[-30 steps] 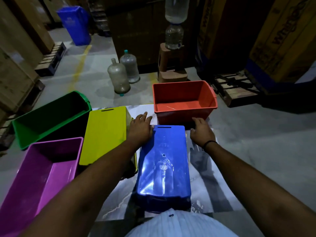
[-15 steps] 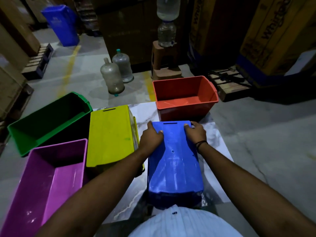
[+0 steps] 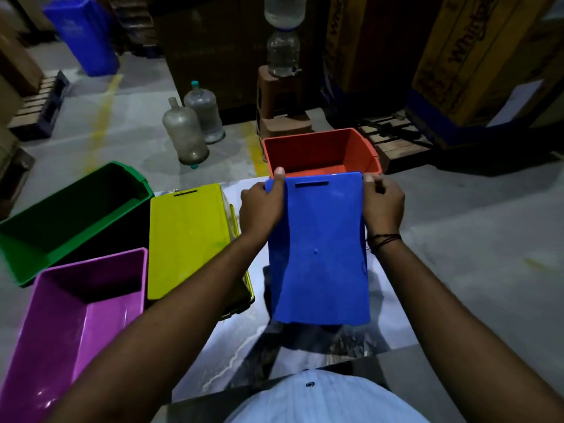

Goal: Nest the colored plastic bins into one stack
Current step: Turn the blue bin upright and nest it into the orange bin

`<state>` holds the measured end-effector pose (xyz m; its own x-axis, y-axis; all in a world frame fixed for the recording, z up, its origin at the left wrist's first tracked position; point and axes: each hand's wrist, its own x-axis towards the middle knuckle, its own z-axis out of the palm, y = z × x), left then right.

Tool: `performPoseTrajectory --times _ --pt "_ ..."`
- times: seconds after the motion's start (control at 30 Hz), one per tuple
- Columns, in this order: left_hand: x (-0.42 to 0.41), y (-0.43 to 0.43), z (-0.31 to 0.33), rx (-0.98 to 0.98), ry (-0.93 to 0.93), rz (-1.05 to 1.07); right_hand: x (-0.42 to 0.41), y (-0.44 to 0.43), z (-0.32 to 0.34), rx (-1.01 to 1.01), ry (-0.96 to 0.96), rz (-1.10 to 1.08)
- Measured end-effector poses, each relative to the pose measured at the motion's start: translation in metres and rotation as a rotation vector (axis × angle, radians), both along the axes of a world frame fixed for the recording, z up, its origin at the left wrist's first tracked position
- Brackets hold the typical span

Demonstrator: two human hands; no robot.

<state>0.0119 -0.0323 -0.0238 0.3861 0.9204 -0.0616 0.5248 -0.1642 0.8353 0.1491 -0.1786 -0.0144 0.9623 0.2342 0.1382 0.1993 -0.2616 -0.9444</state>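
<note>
we held the blue bin (image 3: 319, 248) upside down, its flat base facing up toward us, tilted so its far end was raised above the marble tabletop (image 3: 387, 319). our left hand (image 3: 262, 206) had a clenched grip on the far left corner of the blue bin, thumb laid over the base, and our right hand (image 3: 383, 206) gripped the far right corner the same way. a dark thread band sat on the right wrist. the far edge of the blue bin overlapped the near rim of the red bin (image 3: 320, 151), which stood upright and open at the far end of the tabletop; we could not tell whether the two touched. just left of our left arm lay the yellow bin (image 3: 186, 239), also upside down. further left the purple bin (image 3: 76, 319) stood open side up, near us, and the green bin (image 3: 73, 209) stood open beyond it. on the floor further off stood two large water jugs (image 3: 186, 132).
</note>
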Motion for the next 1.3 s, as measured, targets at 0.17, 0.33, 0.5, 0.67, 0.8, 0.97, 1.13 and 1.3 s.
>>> performPoseTrajectory --times 0.17,0.33,0.5,0.67,0.8,0.97,1.13,1.3 --pt "-0.003 0.015 0.010 -0.163 -0.174 0.098 -0.003 -0.013 0.014 0.042 -0.045 0.146" --pt "-0.018 0.015 0.004 -0.445 -0.405 0.182 -0.012 -0.020 0.021 -0.065 0.046 0.361" --pt "-0.030 0.013 -0.002 -0.577 -0.539 0.260 -0.019 -0.016 0.030 -0.023 -0.161 0.403" --pt "-0.038 0.019 -0.019 -0.453 -0.342 0.049 -0.032 -0.010 0.026 -0.036 -0.429 0.602" --pt "-0.035 0.011 -0.014 -0.445 -0.285 0.000 -0.051 0.001 0.000 -0.122 -0.515 0.702" --pt "-0.030 0.010 -0.012 -0.506 -0.199 0.025 -0.082 0.004 -0.031 -0.266 -0.586 0.815" --pt "-0.037 0.007 -0.027 -0.320 0.028 -0.067 -0.097 0.005 -0.060 -0.482 -0.632 0.985" --pt "-0.049 -0.005 -0.045 -0.224 0.207 -0.085 -0.091 -0.004 -0.065 -0.598 -0.662 0.992"
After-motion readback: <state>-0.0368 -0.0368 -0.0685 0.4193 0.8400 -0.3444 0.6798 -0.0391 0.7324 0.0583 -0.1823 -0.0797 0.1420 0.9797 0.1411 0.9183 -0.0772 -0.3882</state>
